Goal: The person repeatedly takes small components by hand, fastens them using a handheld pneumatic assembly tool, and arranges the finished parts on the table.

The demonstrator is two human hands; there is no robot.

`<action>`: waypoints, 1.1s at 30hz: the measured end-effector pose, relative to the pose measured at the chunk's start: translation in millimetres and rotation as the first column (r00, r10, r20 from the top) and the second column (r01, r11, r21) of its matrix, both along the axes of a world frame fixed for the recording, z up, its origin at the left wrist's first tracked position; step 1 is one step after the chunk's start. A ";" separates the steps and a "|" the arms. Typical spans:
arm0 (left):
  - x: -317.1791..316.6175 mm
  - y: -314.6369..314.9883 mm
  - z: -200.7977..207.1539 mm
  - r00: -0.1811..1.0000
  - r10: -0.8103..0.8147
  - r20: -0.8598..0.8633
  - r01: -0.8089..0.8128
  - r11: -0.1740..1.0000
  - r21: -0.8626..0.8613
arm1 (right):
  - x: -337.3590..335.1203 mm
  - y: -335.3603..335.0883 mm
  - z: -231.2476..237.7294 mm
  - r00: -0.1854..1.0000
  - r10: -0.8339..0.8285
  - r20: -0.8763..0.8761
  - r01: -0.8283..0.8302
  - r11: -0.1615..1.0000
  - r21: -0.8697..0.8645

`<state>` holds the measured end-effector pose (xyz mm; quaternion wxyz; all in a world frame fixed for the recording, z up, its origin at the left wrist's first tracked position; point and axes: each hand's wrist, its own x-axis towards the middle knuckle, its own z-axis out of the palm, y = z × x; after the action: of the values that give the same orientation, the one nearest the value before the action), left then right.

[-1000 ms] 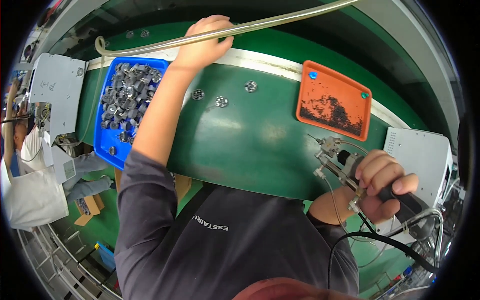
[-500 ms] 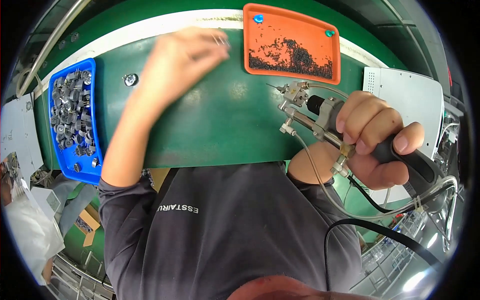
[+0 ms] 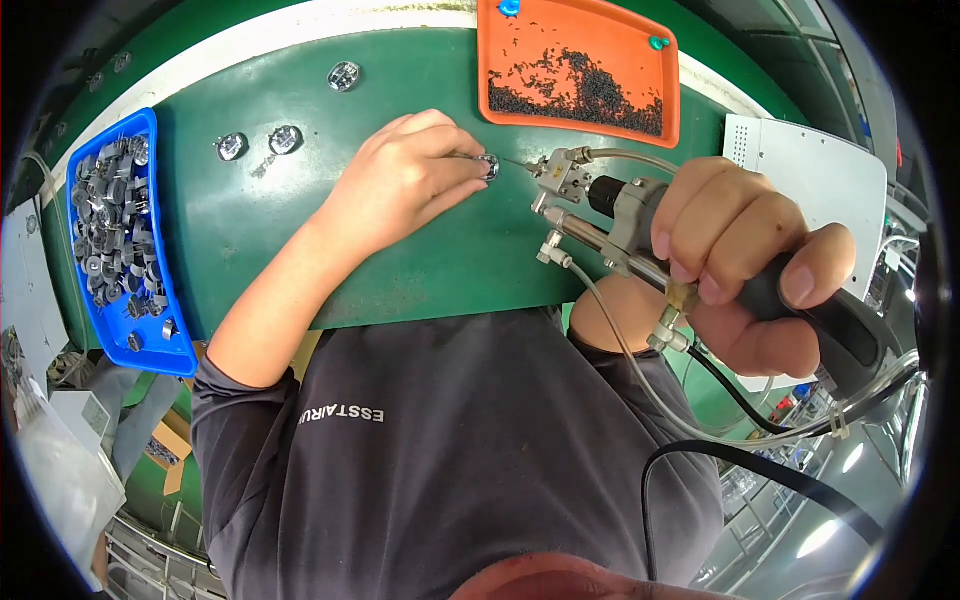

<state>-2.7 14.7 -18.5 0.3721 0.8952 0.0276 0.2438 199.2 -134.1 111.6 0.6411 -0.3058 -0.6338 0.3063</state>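
Note:
My left hand [image 3: 415, 175] pinches a small round component [image 3: 489, 167] with a shiny dark face between thumb and fingertips, just above the green table. My right hand [image 3: 750, 250] is wrapped round the dark grip of a dispensing valve [image 3: 600, 195] with a thin needle. The needle tip points left at the component and is very close to it; whether they touch I cannot tell. Three like components lie to the left: one farther back [image 3: 343, 76], one in the middle [image 3: 285, 139] and one at the left [image 3: 231, 147].
At the back right stands an orange tray [image 3: 560, 20] holding many tiny black pieces. A blue tray [image 3: 180, 355] full of round parts with pins is at the left. Clear tubing [image 3: 610, 310] and a black cable [image 3: 740, 395] hang from the valve. A pale casing [image 3: 810, 180] stands at the right.
My left hand has come rightward and nearer, bringing the component to the needle tip. More components now show on the table at left. My right hand keeps hold of the valve, shifted slightly left.

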 end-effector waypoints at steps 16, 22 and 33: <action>1.5 1.0 -1.5 1.000 0.010 0.016 -0.010 0.999 0.032 | -1.7 9.8 -6.1 0.998 0.064 0.001 -0.064 0.997 -0.039; 5.1 0.4 -3.5 0.999 -0.029 0.042 0.027 0.999 0.027 | -27.5 25.7 -2.2 0.978 -0.166 -0.125 0.149 0.979 -0.139; -5.2 -2.2 -6.1 1.000 0.011 0.013 -0.011 1.000 0.016 | -14.3 -7.3 17.7 0.967 -0.193 -0.164 0.198 0.980 0.012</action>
<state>-7.9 12.5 -24.5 0.3638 0.8964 0.0283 0.2518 184.9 -141.4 129.3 0.7219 -0.3316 -0.5506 0.2564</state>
